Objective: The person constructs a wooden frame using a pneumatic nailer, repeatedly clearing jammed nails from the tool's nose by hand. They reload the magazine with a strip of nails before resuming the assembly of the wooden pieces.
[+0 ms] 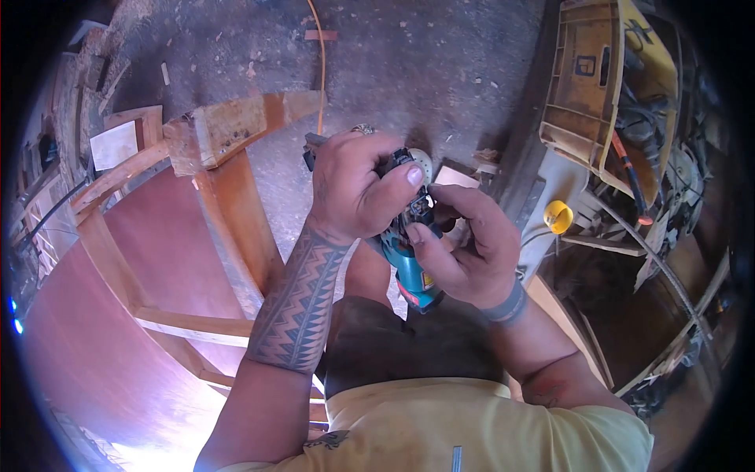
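Centrally, hands (355,182) (478,250) at teal tool (413,277), floor (425,63) beyond

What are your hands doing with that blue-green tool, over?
Left hand around the tool's dark end. Right hand fingertips at its dark parts. Teal tool held above the lap. Nothing seen blocking either hand, over.

Pale yellow T-shirt (440,429), short-sleeved, small bluish upright mark (456,459) on front. Dark shorts (409,350). Left forearm (291,307) tattooed with rows of zigzags and triangles, closely packed. Grey-blue band (507,305) round right wrist. Reddish mark (546,389) near right elbow. Silvery patterned piece (363,128) on left hand (346,177) (ring perhaps, too small to tell).
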`<control>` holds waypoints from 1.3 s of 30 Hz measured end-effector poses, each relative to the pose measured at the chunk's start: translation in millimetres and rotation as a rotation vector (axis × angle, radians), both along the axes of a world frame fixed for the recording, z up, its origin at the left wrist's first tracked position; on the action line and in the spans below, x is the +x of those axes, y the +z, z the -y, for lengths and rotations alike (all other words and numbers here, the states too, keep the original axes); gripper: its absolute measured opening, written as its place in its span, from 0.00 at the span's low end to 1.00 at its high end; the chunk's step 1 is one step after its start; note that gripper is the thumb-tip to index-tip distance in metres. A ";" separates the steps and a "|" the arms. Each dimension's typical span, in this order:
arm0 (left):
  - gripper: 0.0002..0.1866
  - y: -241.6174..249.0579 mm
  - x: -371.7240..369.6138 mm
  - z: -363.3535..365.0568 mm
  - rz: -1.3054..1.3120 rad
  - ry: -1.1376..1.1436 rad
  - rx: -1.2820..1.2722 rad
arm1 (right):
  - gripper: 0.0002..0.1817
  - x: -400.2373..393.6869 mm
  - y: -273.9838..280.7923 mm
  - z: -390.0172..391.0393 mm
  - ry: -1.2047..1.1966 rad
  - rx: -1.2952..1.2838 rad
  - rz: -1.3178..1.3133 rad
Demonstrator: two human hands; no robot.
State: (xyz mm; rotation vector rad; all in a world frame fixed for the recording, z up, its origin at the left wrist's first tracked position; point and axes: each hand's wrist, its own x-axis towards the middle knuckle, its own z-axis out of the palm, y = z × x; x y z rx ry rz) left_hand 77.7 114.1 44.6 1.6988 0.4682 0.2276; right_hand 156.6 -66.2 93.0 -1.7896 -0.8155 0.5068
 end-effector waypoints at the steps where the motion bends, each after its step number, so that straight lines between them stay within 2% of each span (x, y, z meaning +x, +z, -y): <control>1: 0.24 2.1 0.7 0.9 -0.026 0.004 -0.013 | 0.24 4.2 0.8 1.0 0.032 -0.018 0.028; 5: 0.25 0.6 3.0 3.7 -0.045 0.040 0.007 | 0.21 15.4 10.7 -8.5 0.106 -0.065 0.154; 8: 0.25 0.7 1.4 4.0 -0.087 0.032 0.048 | 0.19 22.8 24.8 -13.9 0.116 -0.216 0.030; 11: 0.25 -3.5 -0.1 5.4 -0.084 0.035 0.081 | 0.17 25.6 25.7 -17.1 0.083 -0.245 -0.134; 17: 0.25 -3.2 -0.4 7.1 -0.094 0.091 0.058 | 0.15 28.7 13.5 -20.8 0.139 -0.080 -0.017; 26: 0.24 -8.5 -4.0 5.6 -0.148 0.130 0.122 | 0.15 -1.5 -3.4 -26.0 -0.090 -0.132 -0.002; 29: 0.24 -7.3 -3.6 2.0 -0.121 0.135 0.138 | 0.16 -0.7 -9.1 -20.4 -0.023 -0.096 0.163; 32: 0.25 -9.1 -2.6 1.2 -0.079 0.155 0.127 | 0.17 4.1 -8.5 -18.1 0.039 -0.063 0.214; 36: 0.26 -13.7 -2.5 5.4 -0.094 0.164 0.057 | 0.16 2.5 -10.5 -5.5 -0.003 -0.038 -0.086; 38: 0.27 -16.8 -3.6 8.4 -0.104 0.153 0.038 | 0.15 -3.5 -6.8 -3.4 -0.083 -0.098 -0.287; 39: 0.27 -18.6 -4.3 9.8 -0.107 0.146 0.046 | 0.16 -4.1 -5.4 -4.7 -0.131 -0.056 -0.488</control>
